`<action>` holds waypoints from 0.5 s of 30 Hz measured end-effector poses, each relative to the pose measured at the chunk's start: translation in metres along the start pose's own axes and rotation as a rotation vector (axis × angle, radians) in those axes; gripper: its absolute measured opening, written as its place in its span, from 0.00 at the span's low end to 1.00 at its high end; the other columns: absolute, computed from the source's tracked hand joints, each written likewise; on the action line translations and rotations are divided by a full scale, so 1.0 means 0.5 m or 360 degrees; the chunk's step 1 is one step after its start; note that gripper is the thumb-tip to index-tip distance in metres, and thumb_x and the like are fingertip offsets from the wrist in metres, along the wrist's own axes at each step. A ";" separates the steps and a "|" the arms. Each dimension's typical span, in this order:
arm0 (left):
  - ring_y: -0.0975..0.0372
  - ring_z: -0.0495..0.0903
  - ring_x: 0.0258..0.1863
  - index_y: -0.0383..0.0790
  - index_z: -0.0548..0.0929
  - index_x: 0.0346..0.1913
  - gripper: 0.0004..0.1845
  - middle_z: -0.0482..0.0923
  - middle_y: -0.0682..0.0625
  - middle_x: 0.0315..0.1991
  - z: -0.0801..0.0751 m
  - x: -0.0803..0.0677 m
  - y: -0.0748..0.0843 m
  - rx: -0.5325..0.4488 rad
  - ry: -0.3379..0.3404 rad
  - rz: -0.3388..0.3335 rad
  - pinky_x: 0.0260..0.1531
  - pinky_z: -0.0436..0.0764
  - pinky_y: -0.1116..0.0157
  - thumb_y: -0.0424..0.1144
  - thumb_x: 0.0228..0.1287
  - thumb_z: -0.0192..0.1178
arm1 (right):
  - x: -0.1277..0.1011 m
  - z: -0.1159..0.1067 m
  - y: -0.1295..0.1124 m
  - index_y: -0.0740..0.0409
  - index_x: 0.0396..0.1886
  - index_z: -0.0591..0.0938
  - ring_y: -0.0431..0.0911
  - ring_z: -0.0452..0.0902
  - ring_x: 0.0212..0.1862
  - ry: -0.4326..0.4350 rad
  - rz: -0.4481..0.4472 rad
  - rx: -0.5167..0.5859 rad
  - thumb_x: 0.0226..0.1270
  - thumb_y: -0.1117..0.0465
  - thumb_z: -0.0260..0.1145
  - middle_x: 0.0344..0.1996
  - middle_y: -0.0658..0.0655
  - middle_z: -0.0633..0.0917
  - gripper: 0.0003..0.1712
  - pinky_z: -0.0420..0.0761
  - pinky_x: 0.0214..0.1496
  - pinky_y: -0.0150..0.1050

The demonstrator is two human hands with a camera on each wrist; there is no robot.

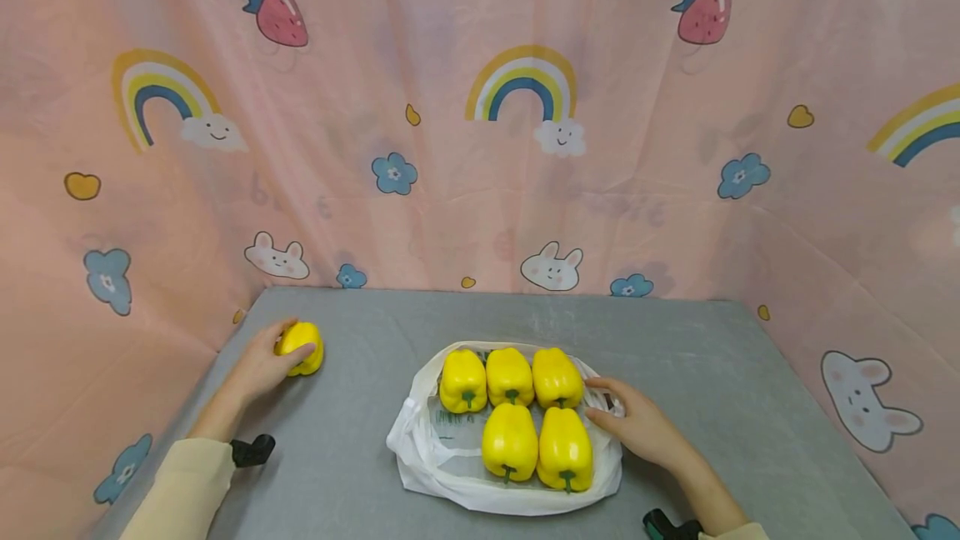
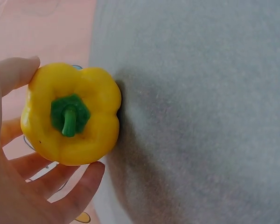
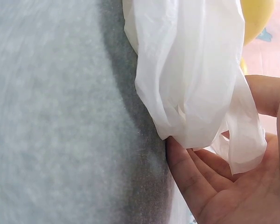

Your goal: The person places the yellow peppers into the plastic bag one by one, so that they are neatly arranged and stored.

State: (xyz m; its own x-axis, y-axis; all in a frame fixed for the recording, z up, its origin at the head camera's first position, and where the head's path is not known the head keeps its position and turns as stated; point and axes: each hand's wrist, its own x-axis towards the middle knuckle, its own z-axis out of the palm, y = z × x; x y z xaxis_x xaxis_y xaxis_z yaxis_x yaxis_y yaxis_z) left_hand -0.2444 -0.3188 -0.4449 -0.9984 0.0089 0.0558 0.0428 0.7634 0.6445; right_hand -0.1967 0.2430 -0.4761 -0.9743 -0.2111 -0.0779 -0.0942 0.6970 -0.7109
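At the far left of the table in the head view, my left hand point(image 1: 262, 367) grips a yellow bell pepper point(image 1: 307, 335). The left wrist view shows its green stem end, with thumb and fingers around the pepper point(image 2: 95, 137), which appears to rest on the table. A white plastic bag point(image 1: 420, 461) lies spread with its mouth up, holding several yellow bell peppers point(image 1: 510, 440) in two rows. My right hand point(image 1: 641, 425) is at the bag's right rim, fingers fairly straight. In the right wrist view, the white plastic point(image 3: 191, 70) partly hides its fingertips.
The grey tabletop point(image 1: 352, 423) surrounds the bag. A pink curtain point(image 1: 450, 223) printed with rainbows, rabbits and flowers stands behind and along both sides. A black strap piece point(image 1: 253, 450) sits at the left wrist, another point(image 1: 667, 525) at the right.
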 end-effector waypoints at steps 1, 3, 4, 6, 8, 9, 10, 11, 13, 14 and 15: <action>0.35 0.64 0.66 0.25 0.59 0.75 0.42 0.59 0.26 0.72 0.000 0.000 0.000 -0.0005 0.0004 0.0000 0.64 0.65 0.35 0.53 0.74 0.60 | 0.000 0.000 0.000 0.59 0.70 0.74 0.67 0.65 0.71 0.0001 -0.0001 -0.0003 0.71 0.44 0.66 0.69 0.66 0.74 0.35 0.65 0.67 0.71; 0.36 0.66 0.64 0.25 0.59 0.75 0.42 0.60 0.26 0.71 0.000 0.000 0.000 -0.0008 0.0016 0.0005 0.63 0.67 0.35 0.53 0.74 0.60 | 0.000 0.000 0.000 0.59 0.70 0.74 0.67 0.65 0.71 0.0001 -0.0004 -0.0003 0.72 0.44 0.66 0.69 0.66 0.74 0.35 0.65 0.67 0.71; 0.36 0.66 0.64 0.26 0.60 0.75 0.42 0.61 0.26 0.71 0.000 0.000 0.000 -0.0008 0.0025 0.0006 0.63 0.68 0.36 0.53 0.73 0.60 | 0.000 0.000 0.000 0.59 0.70 0.74 0.67 0.65 0.71 0.0001 -0.0004 -0.0001 0.72 0.44 0.66 0.69 0.66 0.74 0.35 0.65 0.66 0.71; 0.36 0.68 0.62 0.26 0.61 0.74 0.41 0.62 0.26 0.70 -0.001 -0.001 0.001 -0.0010 0.0045 0.0010 0.61 0.70 0.37 0.53 0.73 0.61 | -0.001 0.000 0.000 0.59 0.70 0.74 0.67 0.64 0.71 0.0000 -0.0003 0.0002 0.72 0.44 0.66 0.69 0.67 0.74 0.35 0.65 0.67 0.71; 0.36 0.69 0.62 0.26 0.62 0.74 0.40 0.64 0.26 0.69 -0.001 -0.003 0.003 -0.0008 0.0063 0.0014 0.60 0.71 0.37 0.52 0.72 0.62 | -0.001 -0.001 -0.001 0.60 0.70 0.74 0.67 0.64 0.71 -0.0003 -0.0003 0.0007 0.72 0.44 0.66 0.69 0.67 0.74 0.35 0.65 0.67 0.71; 0.36 0.69 0.61 0.27 0.63 0.73 0.40 0.64 0.26 0.68 -0.001 -0.003 0.004 -0.0005 0.0070 0.0014 0.60 0.71 0.37 0.52 0.72 0.62 | -0.001 -0.001 -0.001 0.60 0.70 0.74 0.67 0.64 0.71 -0.0005 -0.0003 0.0010 0.72 0.44 0.66 0.69 0.67 0.74 0.35 0.65 0.67 0.71; 0.36 0.69 0.61 0.27 0.63 0.73 0.40 0.64 0.27 0.68 -0.001 -0.003 0.004 -0.0004 0.0075 0.0010 0.60 0.71 0.37 0.52 0.72 0.62 | -0.001 -0.001 -0.001 0.60 0.70 0.74 0.67 0.64 0.71 -0.0005 -0.0004 0.0014 0.72 0.44 0.66 0.69 0.67 0.73 0.35 0.65 0.67 0.71; 0.36 0.69 0.62 0.27 0.63 0.73 0.40 0.65 0.27 0.68 -0.001 -0.003 0.005 -0.0001 0.0078 0.0009 0.60 0.71 0.37 0.52 0.72 0.62 | -0.001 -0.001 -0.001 0.60 0.70 0.74 0.67 0.64 0.71 -0.0005 -0.0006 0.0016 0.72 0.44 0.66 0.69 0.67 0.73 0.35 0.65 0.67 0.71; 0.36 0.69 0.62 0.28 0.64 0.73 0.40 0.65 0.27 0.68 0.000 -0.003 0.006 0.0007 0.0079 0.0005 0.60 0.71 0.37 0.53 0.71 0.62 | -0.001 -0.002 -0.001 0.60 0.70 0.74 0.67 0.64 0.71 -0.0006 -0.0011 0.0021 0.72 0.44 0.66 0.69 0.67 0.73 0.35 0.65 0.67 0.71; 0.36 0.69 0.62 0.28 0.64 0.73 0.40 0.65 0.27 0.68 0.000 -0.002 0.005 0.0014 0.0081 0.0005 0.60 0.71 0.37 0.54 0.71 0.62 | -0.002 -0.002 -0.001 0.60 0.70 0.74 0.68 0.64 0.71 -0.0006 -0.0013 0.0022 0.72 0.44 0.66 0.69 0.67 0.73 0.35 0.65 0.67 0.71; 0.37 0.69 0.62 0.28 0.65 0.73 0.40 0.65 0.28 0.68 0.001 -0.002 0.004 0.0017 0.0082 0.0004 0.60 0.71 0.37 0.54 0.71 0.63 | -0.002 -0.002 -0.001 0.60 0.70 0.74 0.68 0.64 0.71 -0.0005 -0.0015 0.0024 0.72 0.45 0.66 0.69 0.67 0.73 0.35 0.65 0.66 0.71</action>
State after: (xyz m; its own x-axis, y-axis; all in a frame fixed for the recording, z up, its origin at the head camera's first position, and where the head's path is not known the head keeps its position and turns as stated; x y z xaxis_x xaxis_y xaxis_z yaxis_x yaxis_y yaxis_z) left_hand -0.2435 -0.3168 -0.4441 -0.9951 -0.0221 0.0965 0.0446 0.7701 0.6363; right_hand -0.1961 0.2436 -0.4749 -0.9727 -0.2200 -0.0733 -0.1004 0.6846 -0.7220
